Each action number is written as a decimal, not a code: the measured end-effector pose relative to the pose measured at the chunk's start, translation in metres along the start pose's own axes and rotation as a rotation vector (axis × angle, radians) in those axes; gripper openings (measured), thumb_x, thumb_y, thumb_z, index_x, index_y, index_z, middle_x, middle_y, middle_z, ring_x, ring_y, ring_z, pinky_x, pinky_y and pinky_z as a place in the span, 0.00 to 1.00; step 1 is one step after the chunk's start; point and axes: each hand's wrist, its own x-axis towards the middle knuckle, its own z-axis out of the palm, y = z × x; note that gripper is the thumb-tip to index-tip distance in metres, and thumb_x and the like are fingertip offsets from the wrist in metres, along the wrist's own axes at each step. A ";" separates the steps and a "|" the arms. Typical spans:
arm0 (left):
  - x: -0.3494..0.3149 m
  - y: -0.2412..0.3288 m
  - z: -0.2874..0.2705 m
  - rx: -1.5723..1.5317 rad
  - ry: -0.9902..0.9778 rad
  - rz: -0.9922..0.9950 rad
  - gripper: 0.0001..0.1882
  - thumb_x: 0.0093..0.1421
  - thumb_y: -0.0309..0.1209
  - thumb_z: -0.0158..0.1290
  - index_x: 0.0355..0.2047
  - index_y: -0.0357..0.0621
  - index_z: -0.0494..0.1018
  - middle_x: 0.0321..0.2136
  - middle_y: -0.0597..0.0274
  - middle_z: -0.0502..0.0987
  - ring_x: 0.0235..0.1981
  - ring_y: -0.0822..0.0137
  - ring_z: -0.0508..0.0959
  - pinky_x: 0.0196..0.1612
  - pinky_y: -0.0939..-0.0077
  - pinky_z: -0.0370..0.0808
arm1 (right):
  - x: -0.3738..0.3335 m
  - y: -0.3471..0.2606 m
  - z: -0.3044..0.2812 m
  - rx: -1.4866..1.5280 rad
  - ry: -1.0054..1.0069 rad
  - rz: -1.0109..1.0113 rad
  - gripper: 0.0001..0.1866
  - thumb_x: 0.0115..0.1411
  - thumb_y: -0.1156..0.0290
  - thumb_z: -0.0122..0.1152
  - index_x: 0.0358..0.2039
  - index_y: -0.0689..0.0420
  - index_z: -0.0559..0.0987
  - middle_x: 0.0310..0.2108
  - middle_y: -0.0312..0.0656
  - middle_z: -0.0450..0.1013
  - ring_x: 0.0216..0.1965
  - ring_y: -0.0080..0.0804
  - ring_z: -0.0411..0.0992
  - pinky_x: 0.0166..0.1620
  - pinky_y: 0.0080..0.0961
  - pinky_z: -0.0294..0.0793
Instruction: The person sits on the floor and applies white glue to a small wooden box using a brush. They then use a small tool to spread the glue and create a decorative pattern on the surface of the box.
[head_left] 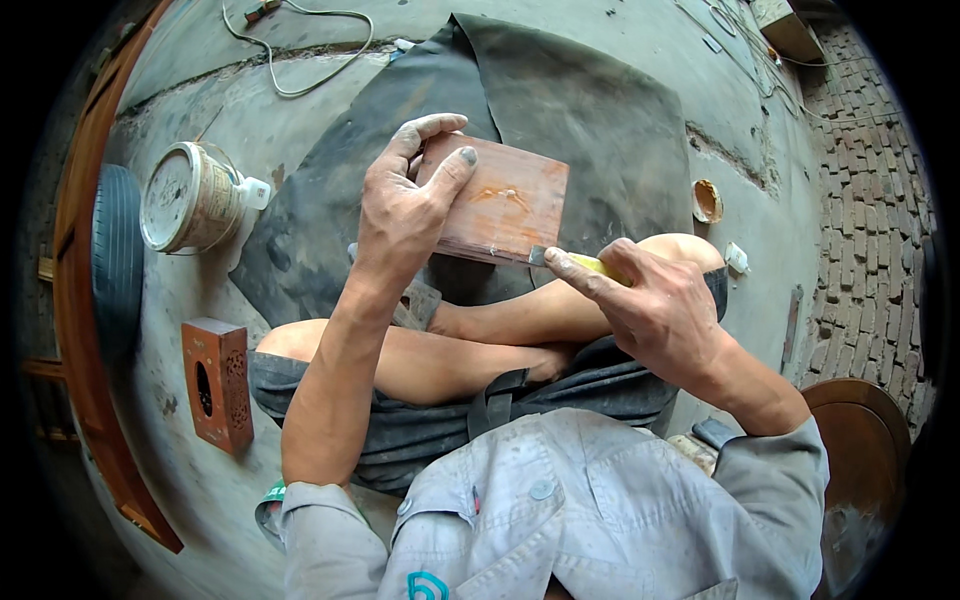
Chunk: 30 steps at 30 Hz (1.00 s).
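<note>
My left hand [410, 195] grips a reddish-brown wooden box [515, 195] by its left side, thumb over the top face and fingers round the far edge. A yellowish smear marks the middle of that face, and pale specks lie along the near edge. My right hand [660, 300] is closed round the yellow handle of a putty knife [600, 266]. The knife's short metal blade touches or nearly touches the box's near right corner; I cannot tell which. Under the box my crossed legs rest on a dark sheet [590, 120].
A lidded white bucket [190, 200] stands at the left beside a black tire [117, 250] and a long wooden frame [80, 300]. An orange-brown tissue box [218, 385] with cut-out sides sits by my left knee. At the right lie a small round container [707, 201] and a brown round stool [860, 440].
</note>
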 end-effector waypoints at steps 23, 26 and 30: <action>-0.001 -0.003 0.002 0.025 0.003 0.036 0.18 0.64 0.28 0.60 0.52 0.36 0.76 0.45 0.59 0.78 0.45 0.72 0.77 0.51 0.78 0.75 | 0.002 -0.003 0.005 0.029 0.075 -0.037 0.37 0.51 0.78 0.61 0.65 0.44 0.73 0.33 0.40 0.70 0.30 0.35 0.75 0.30 0.31 0.76; 0.000 -0.001 0.002 0.000 0.005 0.004 0.18 0.64 0.28 0.60 0.53 0.36 0.76 0.45 0.59 0.78 0.45 0.72 0.77 0.51 0.78 0.75 | -0.006 0.002 0.004 0.044 0.057 -0.032 0.37 0.52 0.77 0.61 0.65 0.45 0.72 0.34 0.41 0.70 0.31 0.36 0.76 0.32 0.32 0.77; 0.002 -0.005 0.000 0.013 0.010 0.031 0.18 0.64 0.28 0.60 0.53 0.37 0.75 0.45 0.60 0.78 0.46 0.72 0.77 0.52 0.79 0.74 | -0.004 -0.001 0.004 0.049 0.060 -0.017 0.35 0.53 0.75 0.60 0.64 0.46 0.72 0.34 0.41 0.70 0.32 0.36 0.76 0.33 0.32 0.77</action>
